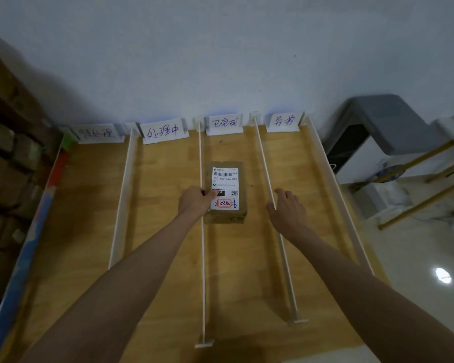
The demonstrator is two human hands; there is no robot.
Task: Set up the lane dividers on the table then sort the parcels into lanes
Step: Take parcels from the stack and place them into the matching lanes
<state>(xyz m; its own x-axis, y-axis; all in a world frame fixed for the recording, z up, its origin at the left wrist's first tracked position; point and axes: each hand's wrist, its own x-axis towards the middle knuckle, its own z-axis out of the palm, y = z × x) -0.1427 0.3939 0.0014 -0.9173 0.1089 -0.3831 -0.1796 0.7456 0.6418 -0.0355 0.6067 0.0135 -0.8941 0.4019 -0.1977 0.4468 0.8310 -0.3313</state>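
Note:
A brown cardboard parcel (243,176) with a white shipping label lies flat on the wooden table (163,205), in the third lane from the left. My left hand (193,203) grips its near left edge, thumb pressed on the label. My right hand (286,208) hovers with relaxed fingers over the thin divider (262,158) on the parcel's right and holds nothing. Other white dividers (123,200) (203,271) run front to back. Handwritten lane signs (97,132) (163,131) (224,123) (284,120) stand along the back wall.
A white side wall (325,163) bounds the table on the right and a blue-and-red board (37,218) on the left. Stacked cardboard boxes (8,153) fill the left. A grey-and-white appliance (378,127) and a yellow-framed rack (430,174) stand on the glossy floor at right.

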